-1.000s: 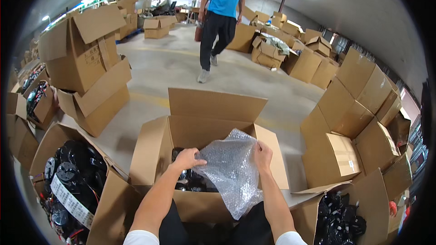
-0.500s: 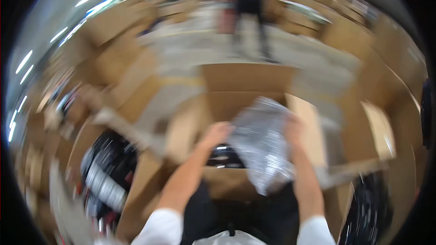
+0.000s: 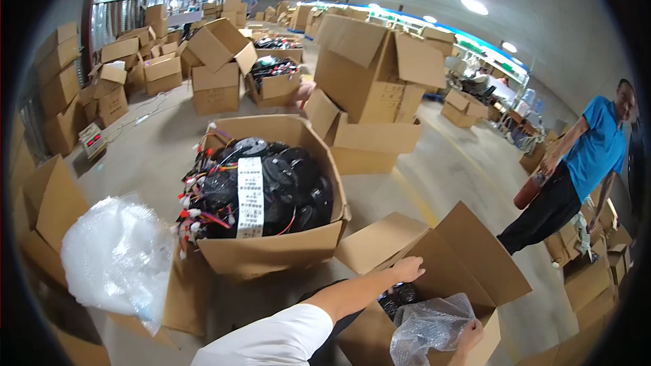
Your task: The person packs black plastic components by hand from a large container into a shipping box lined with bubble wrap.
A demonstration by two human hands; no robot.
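My left hand point(image 3: 409, 269) is held above the opened cardboard box point(image 3: 468, 257) in front of me, its fingers curled together with nothing visible in them. In that box lie shiny black parts point(image 3: 400, 296), partly covered. A sheet of clear bubble wrap point(image 3: 434, 325) hangs over the parts and the near side of the box. My right hand point(image 3: 469, 333) grips the sheet's right edge, fingers closed on it. Left of the box stands a large carton point(image 3: 271, 251) filled with black, round, bagged parts point(image 3: 291, 176) with coloured wires and a white label strip.
A big roll or bundle of bubble wrap point(image 3: 119, 257) rests on a carton at the left. A person in a blue shirt point(image 3: 600, 139) stands at the right holding a reddish object point(image 3: 529, 191). Stacked cartons point(image 3: 366, 68) rise beyond the filled one. A small device point(image 3: 92, 141) sits on the floor.
My view has swung left, bringing the filled carton to the middle. My left hand has come away from the bubble wrap; my right hand still holds it, now lower over the box.
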